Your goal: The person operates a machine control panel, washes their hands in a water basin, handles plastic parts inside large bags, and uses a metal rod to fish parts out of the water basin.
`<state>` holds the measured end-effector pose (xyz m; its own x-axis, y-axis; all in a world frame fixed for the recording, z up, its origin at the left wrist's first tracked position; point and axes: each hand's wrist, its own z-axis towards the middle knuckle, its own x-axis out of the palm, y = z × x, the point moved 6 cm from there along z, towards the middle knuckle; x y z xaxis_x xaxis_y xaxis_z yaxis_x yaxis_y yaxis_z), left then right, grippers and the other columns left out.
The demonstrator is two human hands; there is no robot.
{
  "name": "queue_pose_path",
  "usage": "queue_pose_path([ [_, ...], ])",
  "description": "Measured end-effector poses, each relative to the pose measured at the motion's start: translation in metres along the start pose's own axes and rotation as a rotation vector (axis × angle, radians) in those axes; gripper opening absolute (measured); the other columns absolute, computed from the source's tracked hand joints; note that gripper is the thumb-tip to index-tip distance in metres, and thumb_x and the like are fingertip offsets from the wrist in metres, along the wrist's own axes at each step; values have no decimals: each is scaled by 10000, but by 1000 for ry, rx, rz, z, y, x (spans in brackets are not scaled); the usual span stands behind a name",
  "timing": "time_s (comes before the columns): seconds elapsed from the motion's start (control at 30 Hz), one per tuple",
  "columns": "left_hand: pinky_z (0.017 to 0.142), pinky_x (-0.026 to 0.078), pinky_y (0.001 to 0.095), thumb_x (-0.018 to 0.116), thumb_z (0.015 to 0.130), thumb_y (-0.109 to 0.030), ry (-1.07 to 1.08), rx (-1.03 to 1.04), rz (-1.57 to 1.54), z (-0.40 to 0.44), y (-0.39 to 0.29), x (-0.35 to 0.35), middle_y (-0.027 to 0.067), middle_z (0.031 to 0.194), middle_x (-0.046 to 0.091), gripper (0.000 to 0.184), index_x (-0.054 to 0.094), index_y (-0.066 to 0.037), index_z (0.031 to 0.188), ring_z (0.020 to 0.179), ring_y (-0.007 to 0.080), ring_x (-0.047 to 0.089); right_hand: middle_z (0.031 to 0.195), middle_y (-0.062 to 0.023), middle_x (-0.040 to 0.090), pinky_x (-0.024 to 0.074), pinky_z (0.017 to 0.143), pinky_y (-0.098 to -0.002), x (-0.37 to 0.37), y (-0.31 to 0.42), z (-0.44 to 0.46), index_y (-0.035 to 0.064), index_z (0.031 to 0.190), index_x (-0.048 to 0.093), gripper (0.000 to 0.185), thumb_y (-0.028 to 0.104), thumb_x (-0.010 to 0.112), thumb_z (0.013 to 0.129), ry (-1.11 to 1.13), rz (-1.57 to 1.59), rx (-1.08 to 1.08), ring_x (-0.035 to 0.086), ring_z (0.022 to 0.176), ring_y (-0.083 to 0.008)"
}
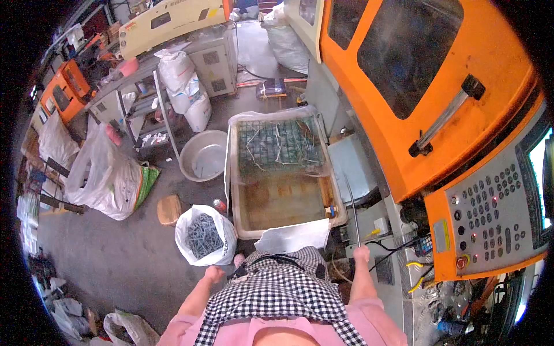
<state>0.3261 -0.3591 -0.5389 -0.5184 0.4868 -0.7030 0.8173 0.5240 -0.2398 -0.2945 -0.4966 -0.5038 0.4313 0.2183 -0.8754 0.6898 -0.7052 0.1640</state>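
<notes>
The right hand (pixel 361 254) grips one long, thin grey metal rod (pixel 353 214); whether the left hand (pixel 214 274), near one white plastic sack (pixel 228 232), is open cannot be told

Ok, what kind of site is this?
Probably an injection-moulding shop floor: an orange machine with a windowed sliding door and a keypad control panel, a similar cream machine across the aisle, and an open sack full of grey plastic-looking pieces.
</notes>
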Motion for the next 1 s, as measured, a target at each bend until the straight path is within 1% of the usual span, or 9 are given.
queue_pose_path([
  [0.17, 704, 447, 340, 579, 683, -305, 60, 0, -143, 2, 7, 4, 139, 808, 598, 275, 608, -58, 801, 775, 265, 577, 984, -153, 550, 425, 787, -394, 13, -3, 16, 100, 974, 563, 268, 211, 431, 770, -10, -63, 12, 517, 935, -311],
  [0.3, 701, 450, 332, 580, 684, -308, 32, 31, -24, 2, -1, 1, 127, 798, 604, 275, 614, -63, 803, 766, 250, 583, 993, -145, 545, 421, 788, -400, 9, 0, 12, 118, 972, 565, 266, 212, 431, 762, 20, 69, 31, 513, 934, -318],
  [0.5, 700, 451, 334, 579, 675, -329, 86, -2, -42, 3, -2, 1, 123, 782, 608, 279, 621, -86, 806, 750, 254, 585, 951, -167, 551, 421, 772, -406, 16, 4, 17, 111, 942, 575, 270, 220, 429, 743, -21, -6, -109, 516, 907, -333],
  [0.63, 690, 448, 322, 582, 667, -263, -22, 45, -76, 7, -6, -7, 135, 795, 610, 280, 613, -44, 840, 762, 226, 590, 891, -182, 564, 427, 742, -411, 17, 3, 19, 61, 871, 580, 273, 248, 438, 732, -60, 133, -185, 533, 843, -342],
  [0.73, 691, 449, 320, 593, 652, -265, 3, 58, -118, 12, 4, 1, 139, 800, 609, 301, 613, -40, 851, 763, 230, 588, 908, -198, 553, 423, 751, -423, 16, 7, 22, 49, 866, 571, 266, 215, 417, 727, -68, 21, -199, 533, 829, -351],
  [0.8, 693, 451, 320, 594, 655, -278, -3, 126, -36, 14, 5, 4, 144, 793, 607, 305, 614, -37, 842, 757, 235, 588, 888, -181, 567, 437, 744, -418, 6, 8, 13, 66, 883, 570, 235, 237, 486, 747, -61, 94, -120, 537, 846, -345],
  [0.83, 698, 450, 318, 589, 665, -279, 71, 29, -315, 46, 47, 36, 150, 796, 603, 298, 613, -44, 847, 766, 245, 586, 888, -181, 567, 437, 744, -418, 6, 7, 14, 66, 883, 570, 235, 237, 486, 747, -53, 89, -112, 537, 846, -345],
  [0.9, 702, 450, 321, 583, 675, -274, 23, 50, -66, 0, -2, -3, 151, 798, 602, 288, 612, -55, 860, 779, 250, 583, 918, -166, 564, 435, 756, -419, 10, 8, 20, 65, 930, 558, 262, 243, 500, 747, -75, 34, -149, 537, 852, -342],
  [1.0, 709, 449, 328, 579, 673, -269, 37, 173, 38, -15, -18, -13, 148, 805, 602, 291, 610, -53, 865, 787, 258, 581, 939, -154, 561, 431, 765, -414, 11, 1, 19, 97, 966, 559, 281, 242, 498, 733, -72, 143, -35, 530, 882, -328],
])
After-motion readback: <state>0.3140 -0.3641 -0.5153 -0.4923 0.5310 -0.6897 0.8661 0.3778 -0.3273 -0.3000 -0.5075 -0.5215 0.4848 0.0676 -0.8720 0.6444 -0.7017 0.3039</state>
